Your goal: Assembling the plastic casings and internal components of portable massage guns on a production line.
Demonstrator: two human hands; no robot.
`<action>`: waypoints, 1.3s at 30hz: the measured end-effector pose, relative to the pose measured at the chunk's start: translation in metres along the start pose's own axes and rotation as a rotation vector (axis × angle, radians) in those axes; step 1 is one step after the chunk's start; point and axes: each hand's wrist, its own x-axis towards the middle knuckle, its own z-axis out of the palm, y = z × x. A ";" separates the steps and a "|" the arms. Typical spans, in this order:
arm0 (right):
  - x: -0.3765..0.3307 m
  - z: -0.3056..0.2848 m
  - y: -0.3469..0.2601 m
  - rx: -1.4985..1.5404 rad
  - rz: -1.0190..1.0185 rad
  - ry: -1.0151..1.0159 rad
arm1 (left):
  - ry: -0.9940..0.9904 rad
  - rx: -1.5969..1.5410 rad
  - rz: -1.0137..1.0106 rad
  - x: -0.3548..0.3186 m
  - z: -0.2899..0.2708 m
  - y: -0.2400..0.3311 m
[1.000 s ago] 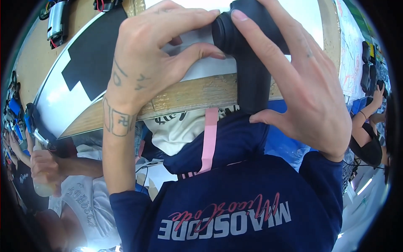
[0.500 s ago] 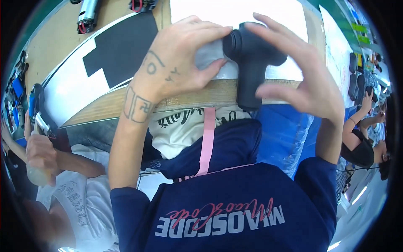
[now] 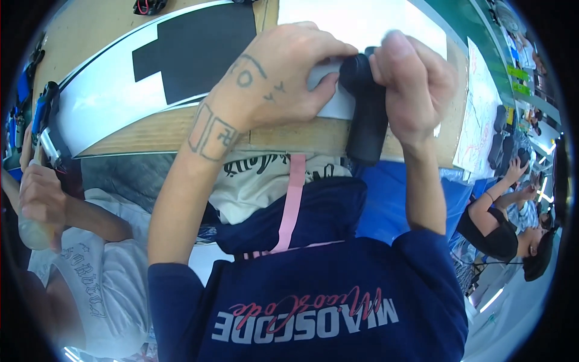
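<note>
Over wooden edging [image 3: 283,134] juts a cylindrical black handle [image 3: 367,130].

Head-worn fisheye, left of pair; faces down, close over left hand [image 3: 280,78], right hand [image 3: 417,90], bench [image 3: 289,136].

Beyond the grip of the left hand [image 3: 286,75], bare white paper [image 3: 344,18] left room. Just right of the grip, the black tool [image 3: 367,130] and right hand [image 3: 417,90] blocked passage.

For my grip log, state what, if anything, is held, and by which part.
Cannot be told: the left hand has thumb and forefinger at the round end of a black handled device; the blurred right hand partly hides it.
</note>
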 end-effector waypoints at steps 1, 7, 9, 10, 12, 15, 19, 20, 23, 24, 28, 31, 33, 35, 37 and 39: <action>0.002 0.003 -0.006 -0.018 0.063 0.024 | -0.011 0.015 -0.008 0.001 -0.001 0.001; 0.000 -0.023 -0.015 0.526 0.021 -0.039 | 0.024 -0.028 -0.046 -0.005 -0.002 -0.003; -0.012 -0.025 -0.031 0.498 -0.111 -0.013 | 0.051 -0.059 -0.084 -0.003 -0.003 -0.002; -0.016 -0.022 -0.033 0.394 -0.128 -0.058 | 0.053 -0.078 -0.084 0.002 -0.002 0.002; -0.025 -0.004 -0.026 0.222 -0.163 -0.160 | -0.005 -0.133 -0.235 0.010 -0.012 0.014; -0.032 0.018 -0.025 -0.035 -0.250 -0.308 | -0.011 -0.133 -0.285 0.001 -0.009 0.015; -0.032 0.019 -0.031 -0.117 -0.138 -0.219 | 0.039 -0.097 -0.195 -0.003 0.000 0.005; -0.033 0.018 -0.030 -0.132 -0.118 -0.213 | 0.043 -0.108 -0.202 -0.003 0.001 0.005; -0.046 0.015 -0.028 -0.206 -0.039 -0.110 | 0.050 -0.105 -0.195 -0.007 0.002 -0.004; -0.053 0.009 -0.033 -0.269 0.011 -0.014 | 0.061 -0.087 -0.174 -0.005 0.000 -0.003; -0.075 0.025 -0.043 -0.607 0.139 0.107 | 0.061 -0.057 -0.166 -0.002 -0.004 -0.001; -0.091 0.041 -0.035 -0.797 0.189 0.154 | 0.022 -0.074 -0.142 0.001 -0.005 0.000; -0.097 0.043 -0.032 -0.883 0.216 0.186 | -0.034 -0.114 -0.119 0.004 -0.005 0.005; -0.090 0.032 -0.043 -0.684 0.312 0.243 | -0.054 -0.105 -0.082 0.005 -0.008 0.011; -0.083 0.013 -0.059 -0.259 0.476 0.293 | -0.076 -0.094 -0.054 0.006 -0.012 0.019; -0.084 -0.014 -0.072 -0.072 0.569 0.285 | -0.085 -0.174 -0.063 0.005 -0.014 0.026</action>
